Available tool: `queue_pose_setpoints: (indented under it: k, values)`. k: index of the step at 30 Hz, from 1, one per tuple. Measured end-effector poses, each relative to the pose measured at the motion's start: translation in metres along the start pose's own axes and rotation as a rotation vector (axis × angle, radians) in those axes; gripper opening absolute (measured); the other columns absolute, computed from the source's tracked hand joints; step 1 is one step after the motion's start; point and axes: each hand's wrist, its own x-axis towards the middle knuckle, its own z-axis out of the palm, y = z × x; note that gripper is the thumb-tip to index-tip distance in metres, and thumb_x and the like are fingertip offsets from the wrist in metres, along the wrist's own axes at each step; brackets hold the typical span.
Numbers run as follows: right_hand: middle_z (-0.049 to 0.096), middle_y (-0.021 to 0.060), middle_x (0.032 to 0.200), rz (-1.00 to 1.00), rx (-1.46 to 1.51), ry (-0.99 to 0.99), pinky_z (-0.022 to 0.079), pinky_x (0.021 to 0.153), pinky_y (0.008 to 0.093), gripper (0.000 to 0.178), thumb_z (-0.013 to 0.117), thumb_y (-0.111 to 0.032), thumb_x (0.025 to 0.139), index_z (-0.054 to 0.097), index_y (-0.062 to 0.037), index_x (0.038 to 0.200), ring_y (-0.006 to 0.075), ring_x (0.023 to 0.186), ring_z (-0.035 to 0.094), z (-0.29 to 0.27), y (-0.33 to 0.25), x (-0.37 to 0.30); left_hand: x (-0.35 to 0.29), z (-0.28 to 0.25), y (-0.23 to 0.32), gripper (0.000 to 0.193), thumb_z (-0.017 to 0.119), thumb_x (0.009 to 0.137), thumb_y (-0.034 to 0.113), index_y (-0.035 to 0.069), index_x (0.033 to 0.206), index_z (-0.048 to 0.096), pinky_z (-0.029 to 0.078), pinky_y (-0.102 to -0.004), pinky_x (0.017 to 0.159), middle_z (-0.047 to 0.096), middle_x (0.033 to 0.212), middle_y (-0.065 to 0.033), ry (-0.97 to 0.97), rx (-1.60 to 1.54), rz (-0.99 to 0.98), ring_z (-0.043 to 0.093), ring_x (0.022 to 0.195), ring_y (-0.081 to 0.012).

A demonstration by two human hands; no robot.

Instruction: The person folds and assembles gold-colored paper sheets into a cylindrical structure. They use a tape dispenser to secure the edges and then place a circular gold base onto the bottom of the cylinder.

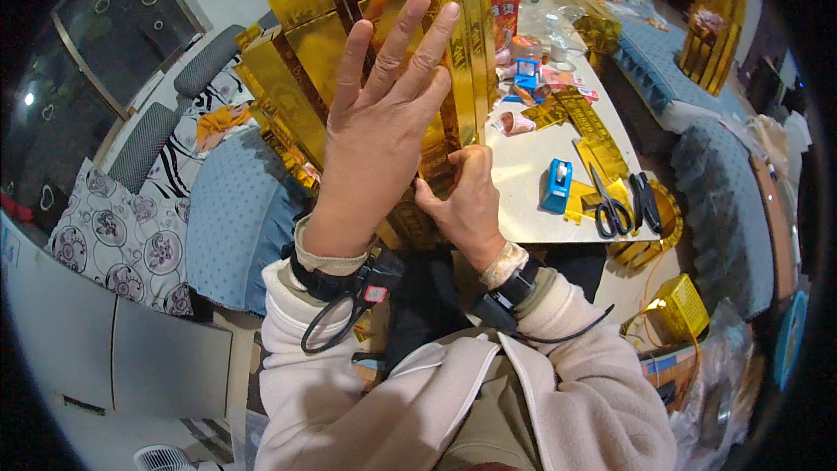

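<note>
A tall structure of shiny gold, embossed cardboard (301, 52) rises in front of me, its folded columns joined side by side with darker strips between them. My left hand (379, 135) lies over its near face, palm toward the gold, fingers stretched out and spread. Lower down and to the right, my right hand (466, 205) pinches the bottom edge of the structure, its thumb on the near side and its fingers curled. What sits right under the right fingertips is partly hidden.
On the white table (525, 187) at right are a blue tape dispenser (556, 186), black-handled scissors (612, 216), a black tool (645, 201) and gold strips (595, 133). A blue-covered seat (235, 218) stands left. A yellow basket-like box (680, 310) sits lower right.
</note>
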Motion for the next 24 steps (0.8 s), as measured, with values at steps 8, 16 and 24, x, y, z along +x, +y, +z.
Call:
queue_pose_setpoints:
  k: [8, 16, 24]
  values:
    - [0.050, 0.0187, 0.109, -0.004, -0.017, -0.001, 0.055, 0.079, 0.0464, 0.060, 0.088, -0.023, 0.074, 0.047, -0.0013, 0.113, 0.0402, 0.099, 0.059, -0.001, 0.000, 0.000, 0.001, 0.000, 0.002, 0.025, 0.060, 0.083, 0.001, 0.009, 0.104, 0.071, 0.003, -0.0518, 0.131, 0.042, 0.166, 0.0013, -0.009, -0.014, 0.045, 0.021, 0.161, -0.0223]
    - [0.052, 0.0160, 0.110, -0.008, 0.189, -0.076, 0.054, 0.077, 0.0388, 0.054, 0.085, -0.018, 0.083, 0.048, -0.0016, 0.119, 0.0295, 0.089, 0.061, -0.014, 0.012, -0.007, 0.002, 0.002, -0.007, 0.032, 0.061, 0.078, -0.006, 0.009, 0.105, 0.071, 0.003, -0.0540, 0.131, 0.045, 0.164, 0.0023, -0.018, -0.125, 0.059, 0.021, 0.161, -0.0230]
    - [0.056, 0.0121, 0.109, 0.330, -0.165, -0.026, 0.053, 0.079, 0.0348, 0.041, 0.073, -0.018, 0.097, 0.054, -0.0048, 0.131, 0.0217, 0.086, 0.060, -0.099, 0.125, -0.024, 0.002, 0.000, -0.009, 0.037, 0.060, 0.078, -0.009, 0.009, 0.108, 0.070, 0.002, -0.0529, 0.131, 0.045, 0.164, 0.0032, -0.039, -0.163, 0.058, 0.020, 0.161, -0.0223]
